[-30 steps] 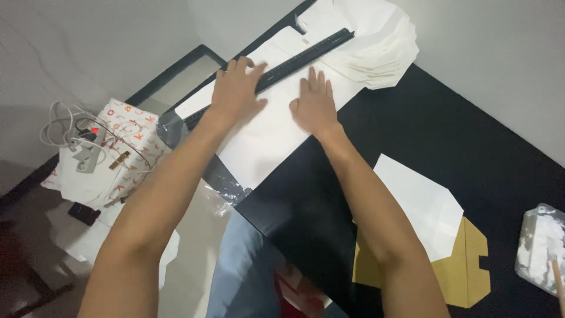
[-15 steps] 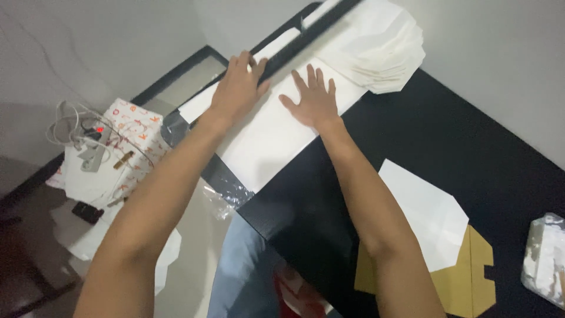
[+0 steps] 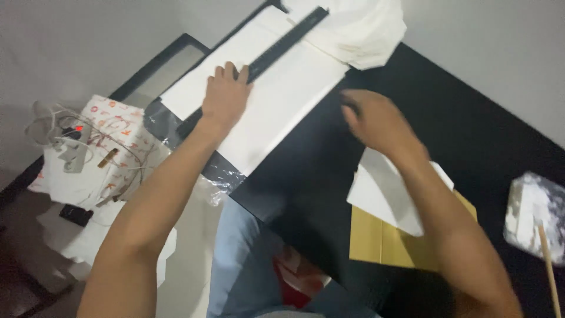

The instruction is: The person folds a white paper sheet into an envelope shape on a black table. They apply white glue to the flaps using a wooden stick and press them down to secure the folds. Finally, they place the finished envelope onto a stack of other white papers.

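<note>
Our left hand (image 3: 225, 97) lies flat, fingers spread, pressing the near end of the long black ruler (image 3: 276, 46) onto the white sheet (image 3: 276, 100). Our right hand (image 3: 376, 121) hovers blurred over the black table (image 3: 471, 123), holding nothing; its fingers seem loosely apart. The ruler's long axis runs from seven o'clock toward one o'clock, so it lies at ten o'clock from the right hand, and the left hand is nearer. Half a second ago the right palm rested on the sheet; it has since drawn back off it.
</note>
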